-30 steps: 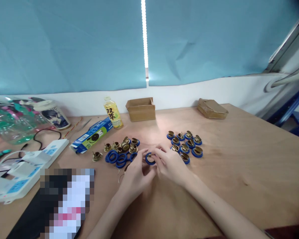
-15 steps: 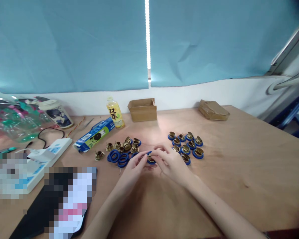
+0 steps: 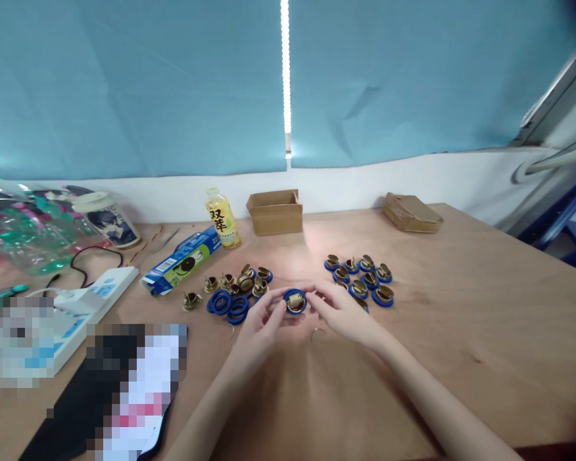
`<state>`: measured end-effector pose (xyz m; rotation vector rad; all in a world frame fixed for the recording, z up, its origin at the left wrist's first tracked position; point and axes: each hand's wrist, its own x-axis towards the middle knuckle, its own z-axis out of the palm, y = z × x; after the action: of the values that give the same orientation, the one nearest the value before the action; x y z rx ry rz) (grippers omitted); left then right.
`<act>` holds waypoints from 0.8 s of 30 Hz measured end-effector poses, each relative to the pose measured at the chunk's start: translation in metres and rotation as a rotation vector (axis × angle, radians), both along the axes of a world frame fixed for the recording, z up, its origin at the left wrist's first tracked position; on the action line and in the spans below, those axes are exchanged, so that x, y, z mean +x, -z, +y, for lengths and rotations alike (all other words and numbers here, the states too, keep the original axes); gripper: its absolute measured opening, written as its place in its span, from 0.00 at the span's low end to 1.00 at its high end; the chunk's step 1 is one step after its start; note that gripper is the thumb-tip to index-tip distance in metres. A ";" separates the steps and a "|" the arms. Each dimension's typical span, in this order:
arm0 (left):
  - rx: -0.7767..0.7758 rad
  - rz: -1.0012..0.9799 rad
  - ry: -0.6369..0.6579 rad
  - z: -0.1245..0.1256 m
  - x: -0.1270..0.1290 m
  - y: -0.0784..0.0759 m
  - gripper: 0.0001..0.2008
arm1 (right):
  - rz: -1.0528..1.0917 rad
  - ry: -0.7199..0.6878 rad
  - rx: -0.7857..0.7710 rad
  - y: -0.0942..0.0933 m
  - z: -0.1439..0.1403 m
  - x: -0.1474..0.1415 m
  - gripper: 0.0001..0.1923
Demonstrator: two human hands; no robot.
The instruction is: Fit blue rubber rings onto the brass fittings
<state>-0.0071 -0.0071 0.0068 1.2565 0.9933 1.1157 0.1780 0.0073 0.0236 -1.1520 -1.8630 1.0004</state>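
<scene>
A round brass-coloured fitting with a blue ring (image 3: 296, 301) is between my hands, its metal face turned toward me. My left hand (image 3: 262, 315) pinches its left edge between thumb and fingers. On the opposite edge, the fingertips of my right hand (image 3: 333, 312) close around the rim. Loose blue rings (image 3: 219, 301) lie left of my left hand, with bare brass fittings (image 3: 212, 284) behind and beside them. To the right, several brass fittings with blue rings (image 3: 358, 289) sit in a group, partly hidden by my right hand.
At the back stand an open cardboard box (image 3: 277, 214), a yellow-labelled bottle (image 3: 223, 218) and a flattened carton (image 3: 411, 212). A blue box (image 3: 180, 262) lies left. Further left are a power strip (image 3: 98, 301), a cup (image 3: 108, 219) and clear plastic bottles (image 3: 33, 237).
The fitting in my hands has tilted so its face shows more fully. My right hand's fingers have shifted back to its right edge, and a thin curved strand on the table is now uncovered.
</scene>
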 end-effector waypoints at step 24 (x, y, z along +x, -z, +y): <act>0.012 0.134 -0.048 -0.002 0.000 -0.013 0.15 | -0.149 -0.069 0.224 0.004 -0.001 -0.001 0.15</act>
<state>-0.0073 -0.0095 0.0197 1.3371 1.1238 1.0861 0.1774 0.0067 0.0201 -1.0581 -2.0856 0.7364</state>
